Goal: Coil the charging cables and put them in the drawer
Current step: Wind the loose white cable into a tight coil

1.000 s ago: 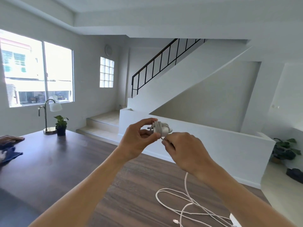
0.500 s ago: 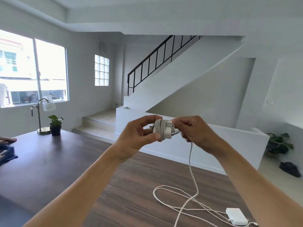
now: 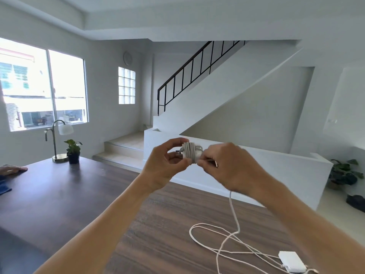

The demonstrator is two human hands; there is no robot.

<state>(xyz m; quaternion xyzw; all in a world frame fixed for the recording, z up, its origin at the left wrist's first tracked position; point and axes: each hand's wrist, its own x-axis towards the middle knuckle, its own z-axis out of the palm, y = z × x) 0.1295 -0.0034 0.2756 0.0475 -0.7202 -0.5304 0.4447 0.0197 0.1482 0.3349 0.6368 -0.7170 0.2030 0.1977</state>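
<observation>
Item: charging cable (image 3: 234, 212), half coiled above the table (image 3: 98, 194). Our left hand (image 3: 166, 165) grip clamped on the coil (image 3: 191, 153); right hand (image 3: 231, 167) pinching cable. We should wrap snugly, feeding slack.

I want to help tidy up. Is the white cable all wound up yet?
Not yet. Some turns sit around the charger plug, but the white cable hangs down to loose loops on the table.

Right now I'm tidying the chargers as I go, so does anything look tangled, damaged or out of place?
Only the white cable: part is wound into a bundle between the left hand and right hand, the rest lies in loose, crossing loops on the table beside a white adapter. No damage shows.
</observation>
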